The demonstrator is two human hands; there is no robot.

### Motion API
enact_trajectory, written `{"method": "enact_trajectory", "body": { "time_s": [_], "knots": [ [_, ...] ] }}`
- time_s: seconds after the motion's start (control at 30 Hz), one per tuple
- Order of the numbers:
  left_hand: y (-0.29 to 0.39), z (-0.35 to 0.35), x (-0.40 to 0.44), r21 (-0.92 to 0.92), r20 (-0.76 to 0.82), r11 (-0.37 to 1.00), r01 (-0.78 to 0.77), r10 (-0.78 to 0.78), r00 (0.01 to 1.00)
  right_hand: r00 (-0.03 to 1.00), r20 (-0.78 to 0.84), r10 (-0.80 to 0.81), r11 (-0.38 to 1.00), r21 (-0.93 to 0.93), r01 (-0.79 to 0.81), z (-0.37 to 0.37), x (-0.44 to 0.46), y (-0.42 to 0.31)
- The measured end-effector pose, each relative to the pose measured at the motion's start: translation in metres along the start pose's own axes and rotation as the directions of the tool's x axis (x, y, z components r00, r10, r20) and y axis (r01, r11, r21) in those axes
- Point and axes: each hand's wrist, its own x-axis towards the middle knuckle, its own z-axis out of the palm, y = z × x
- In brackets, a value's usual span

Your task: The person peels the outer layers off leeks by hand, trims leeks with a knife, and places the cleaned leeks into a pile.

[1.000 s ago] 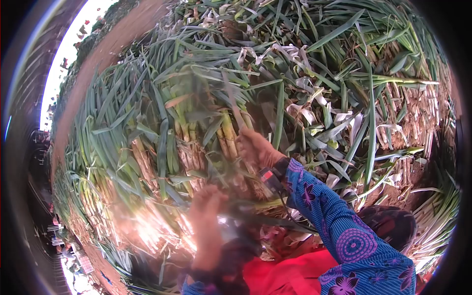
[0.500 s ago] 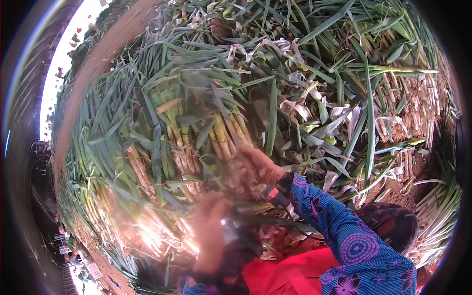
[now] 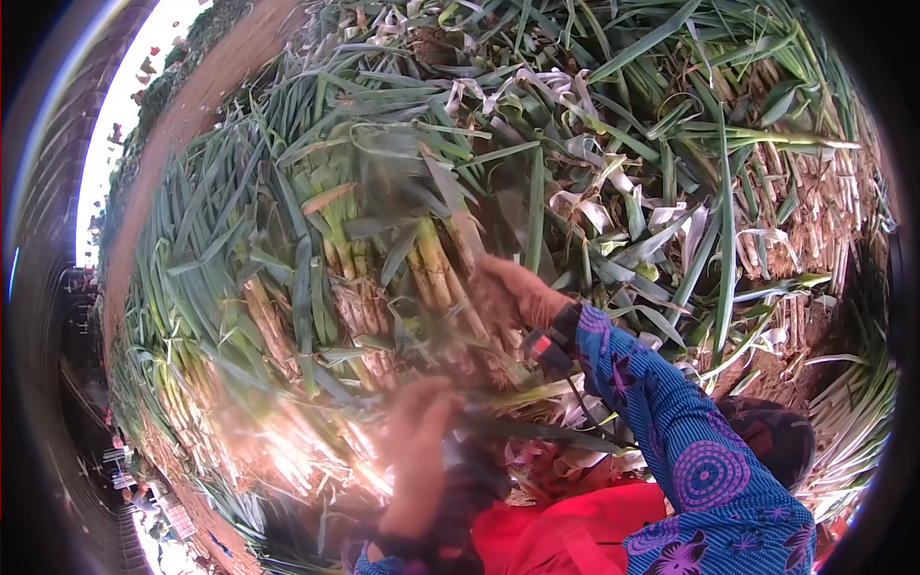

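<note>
My right hand [image 3: 519, 292] is at the pale lower stalks of a bunch of green onions [image 3: 443, 268], its fingers curled at the right-hand stalk. Motion blurs the fingertips. The roots of that bunch point down toward my body. Lower and to the left, my left hand [image 3: 419, 431] is raised in front of my lap beside the stalk ends. Its fingers are smeared, and whether anything is in them cannot be made out. A dark strap with a small red-marked device [image 3: 544, 351] sits at my right wrist.
More green onions [image 3: 230, 422] lie in rows to the left, with sunlit white stalks. Loose leaves and pale dry peelings [image 3: 585, 206] cover the middle. Another pile of green onions [image 3: 805, 201] lies at the right. Bare soil [image 3: 182, 115] runs along the upper left.
My right hand has shifted slightly right and up, baring more of the lower stalks. My left hand has moved slightly and is less blurred.
</note>
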Motion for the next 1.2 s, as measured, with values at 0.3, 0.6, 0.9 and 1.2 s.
{"method": "enact_trajectory", "body": {
  "time_s": [0.3,0.6,0.9,1.2],
  "knots": [
    [0.009,-0.003,-0.004,0.004,0.052,1.000,0.013,-0.013,0.999,0.974,-0.048,-0.220,0.975,-0.057,0.217,0.028,0.051,-0.025],
    [0.013,-0.011,-0.002,-0.052,0.070,0.998,0.024,-0.020,0.997,0.960,-0.166,-0.227,0.966,0.084,0.243,0.028,0.003,0.070],
    [0.015,-0.012,-0.005,-0.060,0.080,0.997,0.046,-0.041,0.996,0.989,-0.142,-0.042,0.999,0.014,0.045,-0.002,-0.034,0.085],
    [0.014,-0.010,-0.005,-0.052,0.118,0.997,0.056,-0.050,0.992,0.989,-0.148,0.004,0.989,-0.144,-0.026,-0.006,-0.033,0.004]
  ]
}}
